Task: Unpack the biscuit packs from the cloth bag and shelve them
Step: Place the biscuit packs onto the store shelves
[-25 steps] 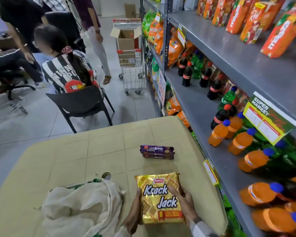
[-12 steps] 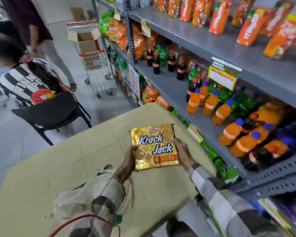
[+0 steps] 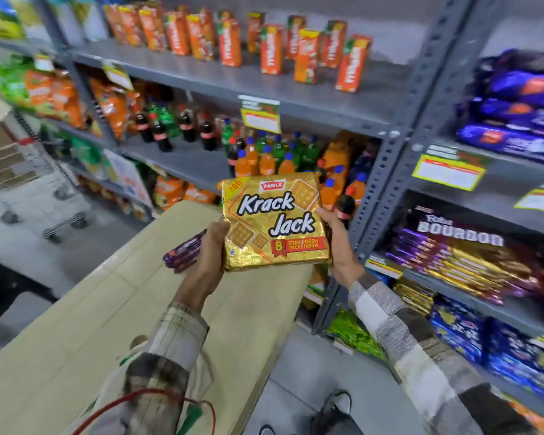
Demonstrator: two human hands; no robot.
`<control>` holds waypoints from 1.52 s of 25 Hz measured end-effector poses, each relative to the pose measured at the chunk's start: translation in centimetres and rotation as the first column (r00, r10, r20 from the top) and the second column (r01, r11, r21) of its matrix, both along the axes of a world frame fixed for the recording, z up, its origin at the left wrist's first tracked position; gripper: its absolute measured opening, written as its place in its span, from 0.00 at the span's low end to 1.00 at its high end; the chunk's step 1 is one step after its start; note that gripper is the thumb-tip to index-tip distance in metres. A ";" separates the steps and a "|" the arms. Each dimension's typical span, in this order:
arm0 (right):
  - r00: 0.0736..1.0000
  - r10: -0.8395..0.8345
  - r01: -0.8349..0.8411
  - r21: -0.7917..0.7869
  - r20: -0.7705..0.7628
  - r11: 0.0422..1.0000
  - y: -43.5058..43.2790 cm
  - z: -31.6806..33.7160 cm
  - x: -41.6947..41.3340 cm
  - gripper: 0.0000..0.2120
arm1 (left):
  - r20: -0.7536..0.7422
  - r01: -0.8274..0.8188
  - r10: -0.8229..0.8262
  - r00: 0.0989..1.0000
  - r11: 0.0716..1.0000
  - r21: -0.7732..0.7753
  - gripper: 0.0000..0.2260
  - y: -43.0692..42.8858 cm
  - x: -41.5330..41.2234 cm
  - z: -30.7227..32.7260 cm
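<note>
Gripping the Krack Jack pack point(image 3: 275, 222) between both hands: left point(image 3: 212, 246), right point(image 3: 336, 243).

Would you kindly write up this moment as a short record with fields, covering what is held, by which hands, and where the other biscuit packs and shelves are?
held item: gold Krack Jack biscuit pack, label facing the camera
left hand: grips the pack's left edge
right hand: grips the pack's right edge
pack position: lifted above the far end of the beige table, off its surface
also on table: purple biscuit pack, partly behind the left hand
shelf with biscuits: right bay, holding Bourbon packs
shelf straight ahead: soft drink bottles
</note>
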State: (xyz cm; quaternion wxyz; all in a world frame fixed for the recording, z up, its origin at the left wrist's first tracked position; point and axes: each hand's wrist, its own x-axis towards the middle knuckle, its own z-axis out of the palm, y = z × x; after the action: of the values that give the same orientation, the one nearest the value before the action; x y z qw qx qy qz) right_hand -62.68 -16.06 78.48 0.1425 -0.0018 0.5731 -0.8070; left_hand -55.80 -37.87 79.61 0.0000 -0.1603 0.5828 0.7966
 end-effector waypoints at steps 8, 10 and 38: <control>0.882 -0.289 0.261 -0.126 -0.372 0.957 17.8 8.7 7.3 0.26 | -0.332 0.259 -0.286 0.899 0.958 -0.122 0.20 16.3 -1.1 8.5; 0.832 -0.363 0.331 -0.150 -0.419 0.932 22.9 10.6 9.9 0.24 | -0.439 0.296 -0.326 0.837 0.945 -0.136 0.22 21.5 -0.9 10.6; 0.731 -0.589 0.628 0.003 -0.344 0.778 54.9 20.8 4.8 0.22 | -0.342 0.522 -0.487 0.803 0.853 0.013 0.15 57.8 -11.0 19.5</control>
State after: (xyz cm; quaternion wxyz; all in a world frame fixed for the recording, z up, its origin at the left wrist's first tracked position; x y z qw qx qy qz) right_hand -57.85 38.79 99.30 -0.2261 0.0621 0.6041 -0.7616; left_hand -66.83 19.98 99.08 0.1242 0.1350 0.5529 0.8128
